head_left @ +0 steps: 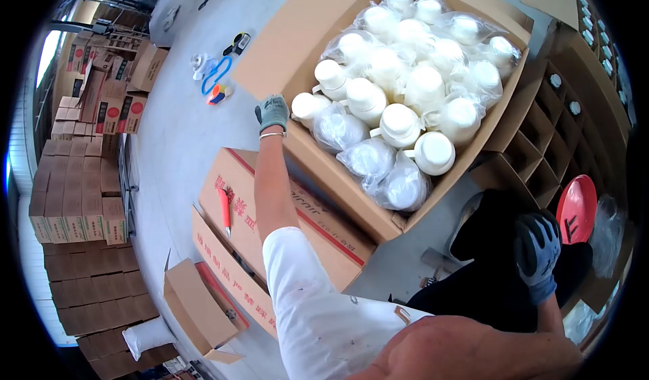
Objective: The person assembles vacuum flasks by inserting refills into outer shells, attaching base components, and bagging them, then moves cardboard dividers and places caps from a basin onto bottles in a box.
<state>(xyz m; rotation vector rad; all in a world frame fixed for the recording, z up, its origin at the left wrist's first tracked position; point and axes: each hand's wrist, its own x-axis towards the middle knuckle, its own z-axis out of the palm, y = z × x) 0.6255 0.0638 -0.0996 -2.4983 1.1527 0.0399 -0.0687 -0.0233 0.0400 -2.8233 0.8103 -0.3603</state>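
A large open carton (368, 208) holds many white handled vessels (434, 153), mug-like in shape. Some stand bare; others are wrapped in clear plastic bags (404, 184). At the carton's left side, my left hand (273, 113), in a grey glove, is closed on the edge by the folded-out flap (291, 42). My right hand (537, 248), gloved in grey and black, lies over my dark-clothed leg with its fingers extended. It appears to hold nothing. A red dish-like object (577, 208) is just beyond it.
A red-handled cutter (224, 211) lies on a printed carton (324, 245) below the open one. Left on the floor are a tape roll (217, 95) and blue strap (216, 76). A divided carton (534, 150) stands at right. Stacked boxes (81, 191) line the left.
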